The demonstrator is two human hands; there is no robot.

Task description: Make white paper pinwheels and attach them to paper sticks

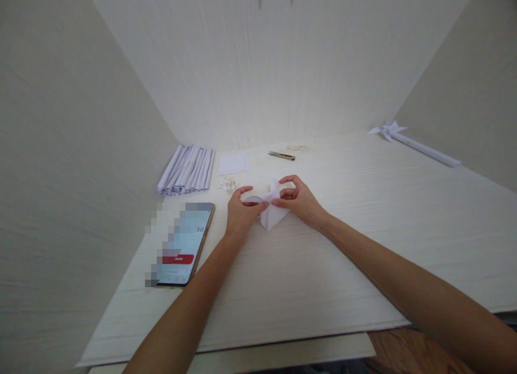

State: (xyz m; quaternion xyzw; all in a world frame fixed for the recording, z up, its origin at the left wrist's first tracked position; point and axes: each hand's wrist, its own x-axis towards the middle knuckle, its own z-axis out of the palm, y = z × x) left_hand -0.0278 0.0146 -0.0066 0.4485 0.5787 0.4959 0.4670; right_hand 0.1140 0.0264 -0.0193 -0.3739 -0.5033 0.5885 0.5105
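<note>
Between both hands, a little above the white table, is a folded piece of white paper [271, 217] shaped like a pinwheel head. My left hand [241, 209] pinches its left side, the thumb pressed near the centre. From the right, my right hand [301, 200] grips it too, thumb and fingers closed at the middle, close to the left thumb. Some folds are hidden behind the fingers. Just beyond my left hand lies a small pile of pins or similar tiny pieces [230, 185], too small to make out. Behind it rests a stack of square white paper [234, 163].
Rolled paper sticks [188, 169] lie in a pile at the back left. A phone [186, 244] is beside my left forearm. Thread snips [281, 156] lie near the back wall. At the right wall is a paper pinwheel [390, 130] with a rolled stick [428, 150].
</note>
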